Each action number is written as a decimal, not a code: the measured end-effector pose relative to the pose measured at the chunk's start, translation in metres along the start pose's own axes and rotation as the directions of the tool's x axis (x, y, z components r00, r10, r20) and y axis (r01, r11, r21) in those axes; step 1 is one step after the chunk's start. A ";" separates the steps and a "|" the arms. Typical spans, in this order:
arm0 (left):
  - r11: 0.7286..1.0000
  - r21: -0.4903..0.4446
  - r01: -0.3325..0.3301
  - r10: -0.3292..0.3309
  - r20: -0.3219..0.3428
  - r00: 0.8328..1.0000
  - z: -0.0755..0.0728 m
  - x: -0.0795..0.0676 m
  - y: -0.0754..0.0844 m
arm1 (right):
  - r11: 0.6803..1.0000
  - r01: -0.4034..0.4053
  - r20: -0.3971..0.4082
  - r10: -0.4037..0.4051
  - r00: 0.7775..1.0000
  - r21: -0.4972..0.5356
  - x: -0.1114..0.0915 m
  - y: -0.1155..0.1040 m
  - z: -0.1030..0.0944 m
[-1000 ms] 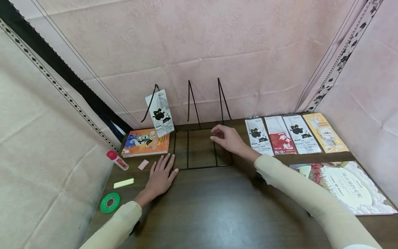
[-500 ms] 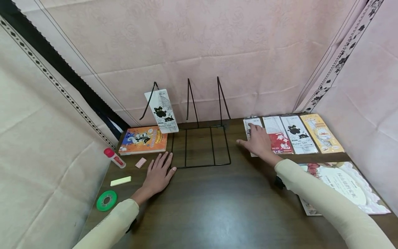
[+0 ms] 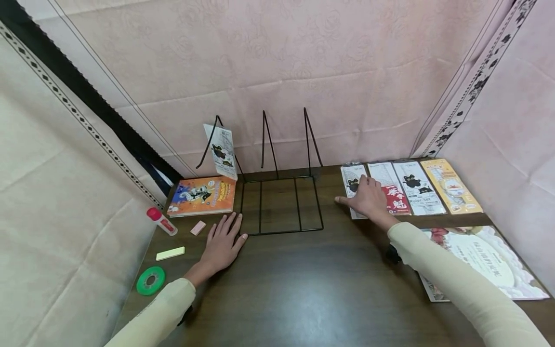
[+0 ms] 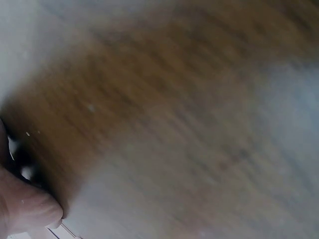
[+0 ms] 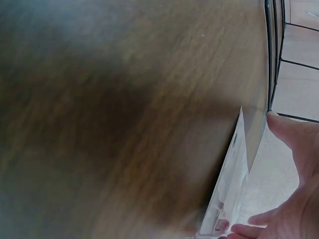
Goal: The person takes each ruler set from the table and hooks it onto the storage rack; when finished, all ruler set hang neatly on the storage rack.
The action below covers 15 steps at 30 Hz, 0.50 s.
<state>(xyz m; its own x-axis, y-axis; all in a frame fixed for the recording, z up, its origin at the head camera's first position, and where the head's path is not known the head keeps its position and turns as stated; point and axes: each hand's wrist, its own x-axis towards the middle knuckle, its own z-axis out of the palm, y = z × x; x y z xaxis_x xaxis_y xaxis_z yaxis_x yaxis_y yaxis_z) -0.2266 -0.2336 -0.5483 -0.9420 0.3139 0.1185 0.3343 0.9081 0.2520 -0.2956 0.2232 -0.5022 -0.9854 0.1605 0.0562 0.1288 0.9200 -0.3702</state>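
My left hand point(image 3: 222, 245) lies flat on the table with fingers spread, fingertips at the near left corner of a black wire display rack point(image 3: 282, 233). A ruler set pack point(image 3: 223, 149) with black cats hangs at a slant from the rack's left hook. My right hand point(image 3: 369, 198) reaches over another ruler set pack point(image 3: 354, 174), the leftmost in a row, and covers part of it. Its thumb point(image 5: 280, 128) points away from the fingers in the right wrist view, with the pack's edge point(image 5: 230, 181) beside them. Only a thumb point(image 4: 32, 206) shows in the left wrist view.
More packs stand in the row: one red and white point(image 3: 394, 195), one with cats point(image 3: 418, 188), one yellow point(image 3: 451, 185). A floral board point(image 3: 485, 260) lies at right. At left are an orange book point(image 3: 201, 195), glue stick point(image 3: 162, 221), erasers point(image 3: 170, 253) and green tape point(image 3: 151, 281).
My right hand has moved right from the rack to the leftmost pack in the row. The hanging ruler set pack has swung and turned on its hook. My left hand stays in place.
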 end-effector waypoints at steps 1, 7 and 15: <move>1.000 -0.001 0.000 0.000 0.000 1.000 0.000 0.000 0.001 | 1.000 -0.005 0.003 0.005 1.000 -0.004 0.000 0.000 0.000; 1.000 0.004 0.006 -0.005 -0.007 1.000 0.003 0.000 -0.001 | 0.999 -0.036 0.003 0.036 0.999 0.001 0.003 0.000 0.003; 1.000 -0.013 0.002 -0.002 -0.014 1.000 0.004 0.001 -0.002 | 0.997 -0.063 0.031 0.062 0.998 0.035 0.005 0.004 0.002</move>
<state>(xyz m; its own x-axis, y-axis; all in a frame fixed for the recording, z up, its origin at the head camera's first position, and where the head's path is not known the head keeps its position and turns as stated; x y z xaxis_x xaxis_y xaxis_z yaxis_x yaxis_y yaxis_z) -0.2281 -0.2337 -0.5527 -0.9421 0.3084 0.1315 0.3332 0.9049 0.2649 -0.2998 0.2270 -0.5051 -0.9784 0.2065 0.0045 0.1870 0.8948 -0.4055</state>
